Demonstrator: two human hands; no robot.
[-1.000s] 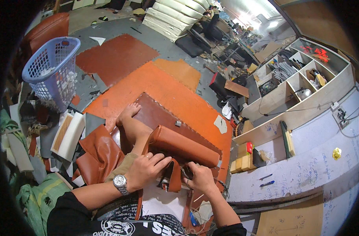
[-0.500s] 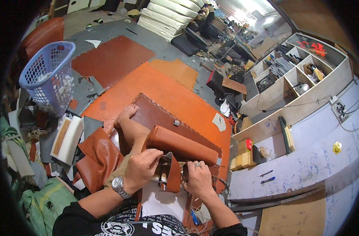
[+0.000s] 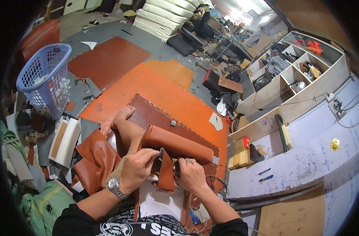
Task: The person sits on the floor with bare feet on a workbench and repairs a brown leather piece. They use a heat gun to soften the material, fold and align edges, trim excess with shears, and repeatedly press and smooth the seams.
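Note:
A long cushion covered in brown leather [image 3: 179, 143] lies across my lap, over my bare leg and foot [image 3: 123, 118]. My left hand [image 3: 138, 168], with a wristwatch, pinches the loose flap of brown leather [image 3: 166, 175] that hangs from the cushion's near side. My right hand [image 3: 191, 175], wearing a ring, grips the same flap from the right. Something dark shows between my hands, too hidden to name.
Orange and dark brown foam floor mats [image 3: 163, 92] spread ahead. A blue laundry basket [image 3: 43, 78] stands at the left. Leather offcuts [image 3: 95, 159] and foam pieces [image 3: 67, 141] pile at my left. Wooden shelves [image 3: 289, 74] and a scribbled white board [image 3: 305, 165] stand at the right.
Both hands have drawn closer together on the leather flap. My left hand has slid right and closed on its edge; the cushion has stayed in place.

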